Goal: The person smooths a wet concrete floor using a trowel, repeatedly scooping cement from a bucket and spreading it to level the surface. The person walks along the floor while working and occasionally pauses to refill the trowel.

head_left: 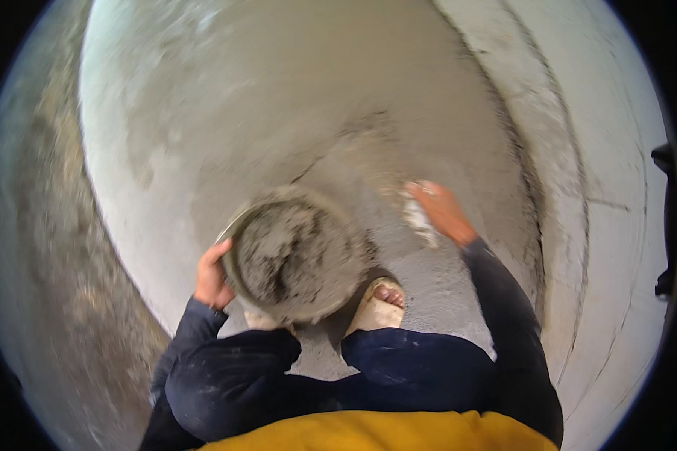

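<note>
While the left hand [213, 276] grips the near-left rim of a round basin [308, 313], its thumb over the edge and its other fingers mostly hidden behind the side, the right hand [445, 213] is closed around a crumpled whitish bundle [420, 224], low over the floor and well apart from the basin. Motion blurs that bundle, so its material cannot be told, nor whether it touches the surface beneath. The basin is left of centre, just ahead of the feet, and holds a lumpy heap of wet-looking grey mortar [320, 244] with a dark hollow toward its lower left; dried grey residue coats the rim. Whether the basin rests on the ground or is partly lifted is unclear. Its lower edge overlaps the left foot, leaving only part of that pale sandal [261, 321] in sight, while the right sandal [366, 318] shows bare toes just beside the basin. Around both hands spreads a grey cement floor [278, 90], smooth in its far part and grainier near the feet, with a thin dark line running up and away from the basin. Along the left lies a rough, brown-grey strip of ground [68, 255]; along the right, beyond a dark ragged seam, a pale, cracked border [605, 173] curves past. Dark blue trousers [421, 364], dusted with pale marks, bend at the knees behind the basin, and a yellow garment [384, 432] fills the bottom edge between dark sleeves [508, 301].
</note>
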Available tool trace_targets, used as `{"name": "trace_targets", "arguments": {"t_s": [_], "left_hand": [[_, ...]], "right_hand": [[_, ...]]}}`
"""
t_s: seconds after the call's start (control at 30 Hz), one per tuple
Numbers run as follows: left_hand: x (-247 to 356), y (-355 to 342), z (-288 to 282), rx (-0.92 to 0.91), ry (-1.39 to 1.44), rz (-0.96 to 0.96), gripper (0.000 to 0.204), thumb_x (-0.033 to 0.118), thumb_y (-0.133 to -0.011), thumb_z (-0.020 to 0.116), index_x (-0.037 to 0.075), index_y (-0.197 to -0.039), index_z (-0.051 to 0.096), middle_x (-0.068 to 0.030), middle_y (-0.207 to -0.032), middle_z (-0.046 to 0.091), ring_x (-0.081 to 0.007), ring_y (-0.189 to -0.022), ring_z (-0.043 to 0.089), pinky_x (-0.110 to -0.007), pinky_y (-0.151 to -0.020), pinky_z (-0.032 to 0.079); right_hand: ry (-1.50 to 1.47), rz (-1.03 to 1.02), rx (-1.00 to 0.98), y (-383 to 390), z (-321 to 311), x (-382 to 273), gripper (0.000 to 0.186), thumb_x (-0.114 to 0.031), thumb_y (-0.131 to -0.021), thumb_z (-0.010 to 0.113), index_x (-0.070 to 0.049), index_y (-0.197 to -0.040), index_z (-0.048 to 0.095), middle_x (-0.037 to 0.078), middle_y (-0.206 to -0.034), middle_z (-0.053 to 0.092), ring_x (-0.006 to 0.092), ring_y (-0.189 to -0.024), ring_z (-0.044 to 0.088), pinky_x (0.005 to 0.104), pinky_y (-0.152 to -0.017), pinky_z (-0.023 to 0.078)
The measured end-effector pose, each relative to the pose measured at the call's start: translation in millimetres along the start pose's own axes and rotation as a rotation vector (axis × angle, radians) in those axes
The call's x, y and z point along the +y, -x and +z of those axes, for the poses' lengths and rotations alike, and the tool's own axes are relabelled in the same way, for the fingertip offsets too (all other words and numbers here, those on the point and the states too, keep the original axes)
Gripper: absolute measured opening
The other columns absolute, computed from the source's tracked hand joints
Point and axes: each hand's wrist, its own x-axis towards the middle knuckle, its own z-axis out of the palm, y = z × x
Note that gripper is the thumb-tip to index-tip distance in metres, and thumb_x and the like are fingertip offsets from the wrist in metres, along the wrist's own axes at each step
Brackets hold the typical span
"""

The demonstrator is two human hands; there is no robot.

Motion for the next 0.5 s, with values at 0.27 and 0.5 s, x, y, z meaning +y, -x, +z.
{"name": "trace_targets", "arguments": {"t_s": [0.27, 0.5], "left_hand": [[-5.6, 11.5, 47.8, -0.003, -0.072, 0.036, 0.05, 0.026, -0.099, 0.059, -0.002, -0.139, 0.054, -0.0178, -0.134, 0.064, -0.0308, -0.12, 0.064, -0.044, -0.106, 0.05], [-13.9, 19.8, 58.5, -0.033, -0.029, 0.073, 0.04, 0.016, -0.102, 0.053, -0.002, -0.138, 0.054, -0.0174, -0.131, 0.065, -0.0275, -0.115, 0.067, -0.042, -0.101, 0.055]], "right_hand": [[0.726, -0.468, 0.083, 134.2, -42.4, -98.3, 0.036, -0.039, -0.099, 0.061, -0.003, -0.101, 0.062, 0.013, -0.07, 0.067, 0.0287, -0.058, 0.065, 0.0418, -0.054, 0.049], [0.499, -0.423, -0.262, 127.5, 29.4, -127.0, 0.047, -0.043, -0.099, 0.058, 0.004, -0.095, 0.061, 0.025, -0.074, 0.066, 0.0435, -0.069, 0.067, 0.0518, -0.066, 0.052]]}}
